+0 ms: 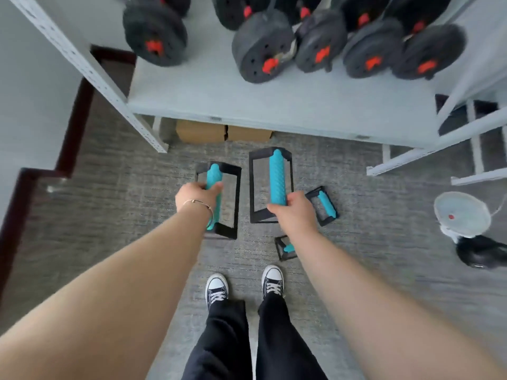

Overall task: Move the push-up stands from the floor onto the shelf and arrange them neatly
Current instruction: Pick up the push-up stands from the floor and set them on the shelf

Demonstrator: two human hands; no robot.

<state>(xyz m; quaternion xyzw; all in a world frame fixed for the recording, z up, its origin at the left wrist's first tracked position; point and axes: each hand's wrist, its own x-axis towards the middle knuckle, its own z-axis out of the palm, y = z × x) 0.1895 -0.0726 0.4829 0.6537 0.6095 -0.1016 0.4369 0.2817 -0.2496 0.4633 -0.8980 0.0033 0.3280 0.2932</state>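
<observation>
Head view, A: shelf (274, 105) sits at 12 o'clock of both hands, equally near. Stands?
B: Held. The left hand (196, 196) grips left stand (214, 174), right hand (290, 208) grips right stand (277, 176); long axes run 12 to 6. Two floor stands (323, 205) lie at 4 o'clock of right hand.

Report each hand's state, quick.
Left hand: grips a push-up stand by its teal handle.
Right hand: grips a second push-up stand the same way.
</observation>
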